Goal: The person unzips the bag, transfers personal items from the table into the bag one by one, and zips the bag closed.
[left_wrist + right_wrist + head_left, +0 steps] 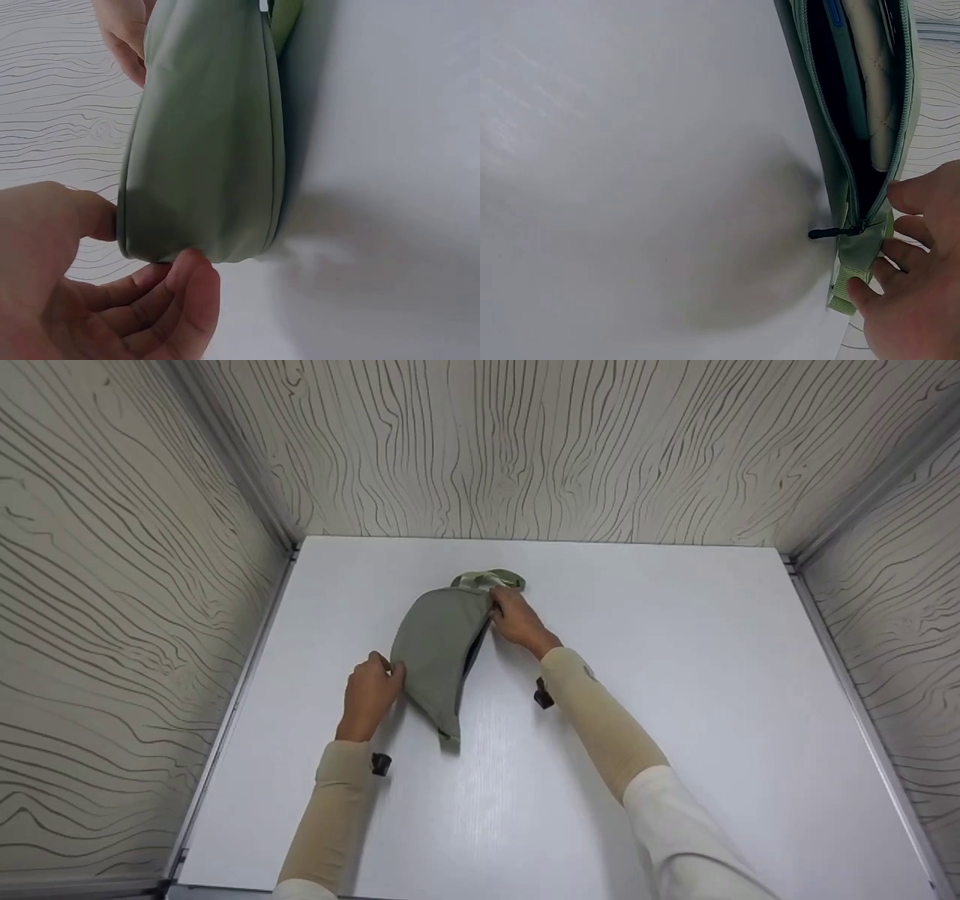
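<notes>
A grey-green crescent-shaped bag with a zip lies on the white table, its curved side to the left. At its lower left edge my left hand pinches the fabric, thumb on one side and fingers curled under the curved base. My right hand grips the far end, by the green webbing strap. The zip stands open in the right wrist view, its dark pull at the strap end. Inside show a cream quilted item and a slim teal item, both partly hidden.
The white table extends on both sides of the bag. Wood-grain patterned walls enclose it at the back, left and right, with grey metal rails along the edges. A small black device sits at each wrist.
</notes>
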Demonstrator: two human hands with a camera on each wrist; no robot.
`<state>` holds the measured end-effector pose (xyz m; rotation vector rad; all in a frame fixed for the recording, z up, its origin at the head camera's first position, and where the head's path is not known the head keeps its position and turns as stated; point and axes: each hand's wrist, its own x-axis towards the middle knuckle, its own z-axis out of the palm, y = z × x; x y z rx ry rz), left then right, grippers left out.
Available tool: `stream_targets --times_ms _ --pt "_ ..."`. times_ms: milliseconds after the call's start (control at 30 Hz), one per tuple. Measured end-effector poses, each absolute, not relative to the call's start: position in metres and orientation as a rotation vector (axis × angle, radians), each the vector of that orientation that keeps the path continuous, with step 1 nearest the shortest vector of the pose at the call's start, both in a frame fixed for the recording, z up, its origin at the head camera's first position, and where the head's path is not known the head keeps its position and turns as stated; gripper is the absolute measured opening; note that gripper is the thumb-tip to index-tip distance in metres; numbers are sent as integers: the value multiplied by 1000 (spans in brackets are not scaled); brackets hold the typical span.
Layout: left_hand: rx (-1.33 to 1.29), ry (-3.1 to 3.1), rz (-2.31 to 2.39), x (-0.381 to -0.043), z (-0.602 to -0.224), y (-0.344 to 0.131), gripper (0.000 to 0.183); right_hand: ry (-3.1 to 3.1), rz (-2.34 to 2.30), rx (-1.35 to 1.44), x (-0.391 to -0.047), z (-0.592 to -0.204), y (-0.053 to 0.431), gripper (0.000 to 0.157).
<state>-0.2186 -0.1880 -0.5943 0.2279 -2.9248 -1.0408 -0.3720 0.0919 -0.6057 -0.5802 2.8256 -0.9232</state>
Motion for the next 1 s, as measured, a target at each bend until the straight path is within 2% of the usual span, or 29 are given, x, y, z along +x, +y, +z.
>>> stream_targets --times_ms 100,267,567,800,1000 --pt "245 -2956 -1044 -217 -594 -188 36 2854 -845 -590 -372 -607 93 33" --pt "242 -3013 -1113 -215 -593 -185 47 2852 -717 -516 -371 -604 94 46" --pt "222 -2990 -1158 -214 -595 -181 42 2826 -603 -509 -366 -607 93 48" --pt "213 -2966 -1182 -214 -597 -183 41 2823 -694 -470 -367 -608 92 38" --pt "258 -2944 -1187 -214 -599 -183 34 2944 -630 -386 -365 -611 93 39"
